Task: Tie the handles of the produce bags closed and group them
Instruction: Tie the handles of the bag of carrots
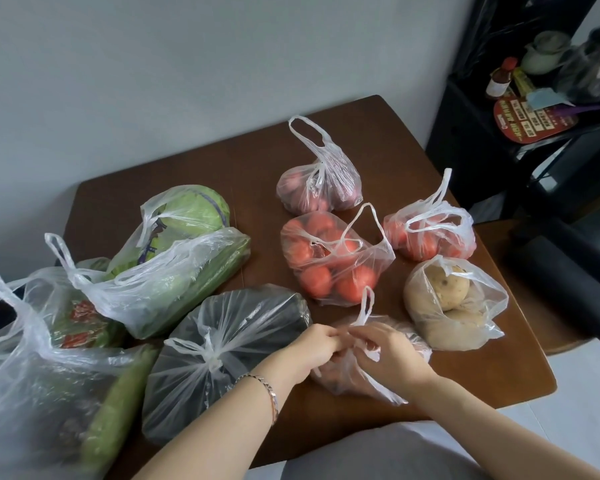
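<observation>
Plastic this thin bunches and slips, so the knot on the small bag [340,379] wants some care. It lies on the tabletop [257,161] at the near edge, right in front of me. On one side is the dark bag [229,341], whose handles are already knotted, and on the other the potato bag [454,306]. My left hand [312,344] and right hand [392,355] meet over its mouth, the fingers of both curled and pinching the gathered film. The upper handle [368,303] stands in a loop above my knuckles, and the lower handle [390,393] trails toward me under my right wrist. The contents look pinkish, but through the plastic and behind my hands I cannot say what they are.

To do this well, I judge I should slide each pinch down to the root of its handle so the mouth closes before I cross them. The crossing should sit low, close against the produce. I would pull the two ends outward and evenly rather than upward, so the bag neither lifts nor rolls. It should be snug but not hard, since film like this could tear at the handle seams. A second pass over the first would lock it. The trailing loop needs bringing up first, or it could get caught under the bag.
</observation>
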Demonstrator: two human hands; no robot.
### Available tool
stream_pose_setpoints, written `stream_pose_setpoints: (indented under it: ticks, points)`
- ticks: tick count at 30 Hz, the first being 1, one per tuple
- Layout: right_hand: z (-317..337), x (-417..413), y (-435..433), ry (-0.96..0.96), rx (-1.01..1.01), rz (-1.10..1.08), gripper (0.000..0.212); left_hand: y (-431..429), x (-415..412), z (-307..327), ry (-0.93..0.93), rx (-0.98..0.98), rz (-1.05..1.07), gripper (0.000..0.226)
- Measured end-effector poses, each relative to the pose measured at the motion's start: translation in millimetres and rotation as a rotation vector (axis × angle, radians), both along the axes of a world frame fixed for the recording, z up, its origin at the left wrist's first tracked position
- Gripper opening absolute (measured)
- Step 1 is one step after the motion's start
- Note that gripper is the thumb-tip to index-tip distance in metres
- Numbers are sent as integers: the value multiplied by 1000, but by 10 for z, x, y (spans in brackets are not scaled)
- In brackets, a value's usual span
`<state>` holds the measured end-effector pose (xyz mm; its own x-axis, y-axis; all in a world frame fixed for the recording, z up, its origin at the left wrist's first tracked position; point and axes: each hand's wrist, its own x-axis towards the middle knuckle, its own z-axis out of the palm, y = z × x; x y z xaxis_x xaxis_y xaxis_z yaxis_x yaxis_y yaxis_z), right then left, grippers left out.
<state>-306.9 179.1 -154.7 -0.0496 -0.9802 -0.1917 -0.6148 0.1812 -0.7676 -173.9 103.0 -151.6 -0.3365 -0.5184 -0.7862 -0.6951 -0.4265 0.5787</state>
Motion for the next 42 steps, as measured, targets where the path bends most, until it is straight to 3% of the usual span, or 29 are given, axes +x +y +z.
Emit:
stream_pose_setpoints:
  ticks: [8,12,18,24,27,30,33,38,42]
  points:
    - [36,28,-119,181,172,101,28,68,36,31,55,12,10,20]
    - [50,27,-184,176,200,140,24,74,38,100,40,-50,-1,24]
    - [46,-38,-121,-101,151,-131,14,58,10,124,-8,-326,-186,20]
    - [-33,-121,-164,-393,351,-302,23,140,8,58,29,-644,-319,24]
    - [18,-202,-173,-624,461,-216,17,125,56,13,103,-633,-326,21]
    - [54,-244,-150,-739,424,-128,22,122,14,-5,99,-551,-230,20]
    - [-8,-222,-95,-519,216,13,29,101,-76,27,41,-328,-112,21]
    - [-145,-162,-25,50,-219,119,22,98,-44,51,-19,-9,148,18]
    - [-123,-117,-60,340,-305,158,30,103,-60,132,26,152,357,16]
